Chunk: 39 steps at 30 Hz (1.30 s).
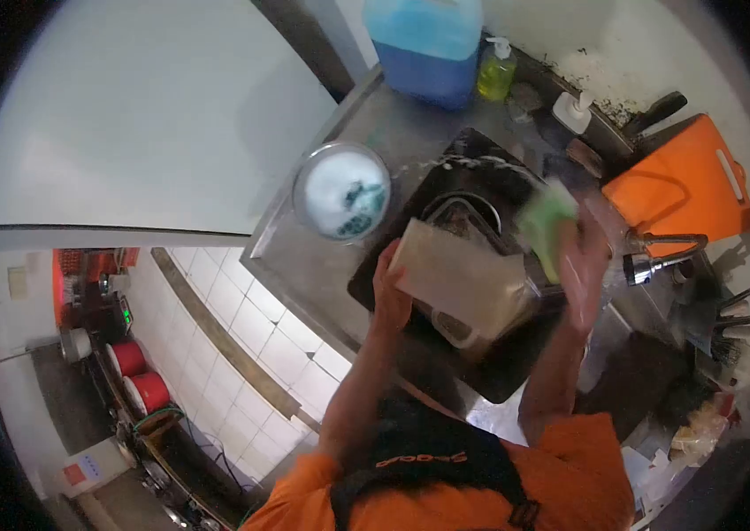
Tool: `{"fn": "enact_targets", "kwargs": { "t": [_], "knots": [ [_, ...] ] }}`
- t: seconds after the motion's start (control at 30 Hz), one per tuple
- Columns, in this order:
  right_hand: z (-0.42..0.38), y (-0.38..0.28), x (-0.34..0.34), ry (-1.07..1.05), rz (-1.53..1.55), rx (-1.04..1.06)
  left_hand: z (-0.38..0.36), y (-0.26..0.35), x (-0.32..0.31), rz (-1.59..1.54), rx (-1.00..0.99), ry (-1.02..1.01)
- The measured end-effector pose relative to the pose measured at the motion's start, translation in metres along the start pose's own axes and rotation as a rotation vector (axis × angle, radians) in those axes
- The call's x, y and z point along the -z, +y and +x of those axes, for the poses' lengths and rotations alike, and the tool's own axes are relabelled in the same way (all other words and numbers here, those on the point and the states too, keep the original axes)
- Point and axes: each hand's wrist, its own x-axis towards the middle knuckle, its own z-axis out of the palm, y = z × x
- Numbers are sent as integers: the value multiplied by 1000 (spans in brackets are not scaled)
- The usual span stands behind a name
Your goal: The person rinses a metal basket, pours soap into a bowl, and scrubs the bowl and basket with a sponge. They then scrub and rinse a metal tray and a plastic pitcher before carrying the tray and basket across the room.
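Observation:
My left hand [393, 288] is closed on the left end of a pale, translucent rectangular container [463, 279], tilted above a black tray [503, 367]. In my right hand [583, 257] is a green and whitish sponge [549, 221], blurred by motion, just off the container's right side. Beneath the container, a clear container and a round dish lie on the black tray, partly covered. A round bowl of white suds [341, 192] with a dark green scrubber in it stands on the metal counter to the left.
A blue liquid jug [428, 53] and a yellow soap bottle [496, 69] stand at the back. An orange board [680, 181] leans on the wall at the right, near a metal faucet [658, 257]. The counter edge [291, 323] runs along the left.

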Motion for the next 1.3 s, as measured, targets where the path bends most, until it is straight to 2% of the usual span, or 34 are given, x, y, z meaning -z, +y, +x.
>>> {"fn": "enact_targets", "kwargs": {
  "t": [0.07,0.13,0.17,0.2,0.23,0.27,0.33,0.43,0.53,0.57,0.67,0.7,0.73,0.77,0.83,0.93,0.97,1.03,1.1,1.17,1.23,1.3],
  "knots": [
    [-51,78,37,120,-472,145,24,-12,1,-103,50,-58],
    [-80,116,42,-14,-425,-36,33,-7,-24,-118,162,-55],
    [-89,121,42,-173,-164,-288,39,-12,-30,-151,191,-71],
    [-101,225,32,-283,-177,-115,42,-18,-38,-183,223,-86],
    [-98,170,10,-286,95,-261,42,-26,-51,-134,212,-136],
    [-87,154,-17,-296,143,-220,42,-45,-55,-104,255,-122],
    [-71,157,-60,-307,103,-109,38,-82,-57,-43,325,-84],
    [-63,157,-83,-304,96,-63,21,-51,-119,-109,356,102],
    [-57,155,-88,-321,99,-54,42,-60,-116,467,295,159],
    [-53,155,-89,-324,99,-45,42,-60,-122,481,244,190],
    [-52,155,-92,-323,105,-32,67,-57,-97,54,298,108],
    [-50,154,-95,-326,103,-38,73,-52,-92,58,351,53],
    [-48,154,-97,-328,101,-31,71,-55,-94,206,346,156],
    [-45,155,-97,-329,103,-23,68,-40,-125,350,320,250],
    [-48,156,-99,-329,108,-33,57,-28,-135,375,257,195],
    [-44,155,-106,-334,101,-17,65,-37,-107,-116,468,74],
    [-39,155,-109,-332,101,-12,68,-31,-114,-182,479,-7],
    [-33,157,-107,-339,118,-13,59,-26,-129,207,304,78],
    [-27,156,-111,-335,118,-1,59,-26,-136,241,278,46],
    [-29,155,-122,-326,97,9,60,-30,-130,-72,402,-90],
    [-25,155,-119,-331,107,18,67,-16,-145,240,292,-85],
    [-23,157,-113,-351,117,7,58,-17,-145,250,296,-67]
  ]
}}
